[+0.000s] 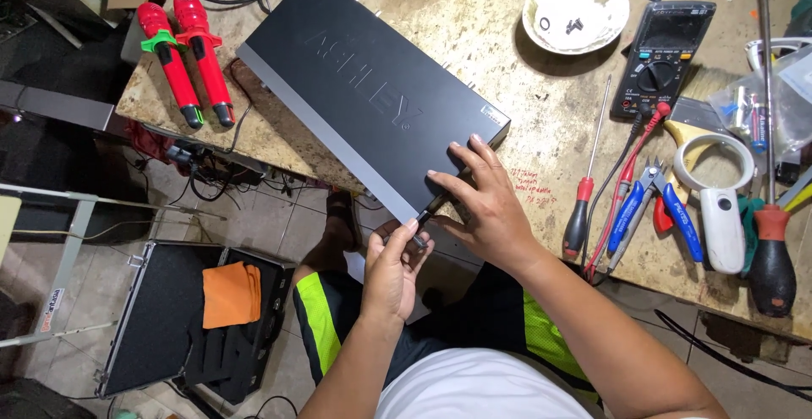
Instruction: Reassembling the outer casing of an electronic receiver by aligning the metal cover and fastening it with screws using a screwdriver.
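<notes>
At the bench's near edge your right hand (482, 208) lies flat, steadying the black rack unit (372, 89), while your left hand (393, 267) pinches a small dark tool (433, 206) against its still-closed front corner

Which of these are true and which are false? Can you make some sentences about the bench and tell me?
1. The right hand lies flat on the long flat black metal box. True.
2. Two red microphones lie beside the box's far end. True.
3. The round white bowl is full of water. False: it holds only a few small dark parts.
4. The left hand holds the red-handled screwdriver. False: that lies untouched on the bench; the left hand pinches something small at the box's corner.
5. An orange cloth lies in an open black case on the floor. True.
</notes>
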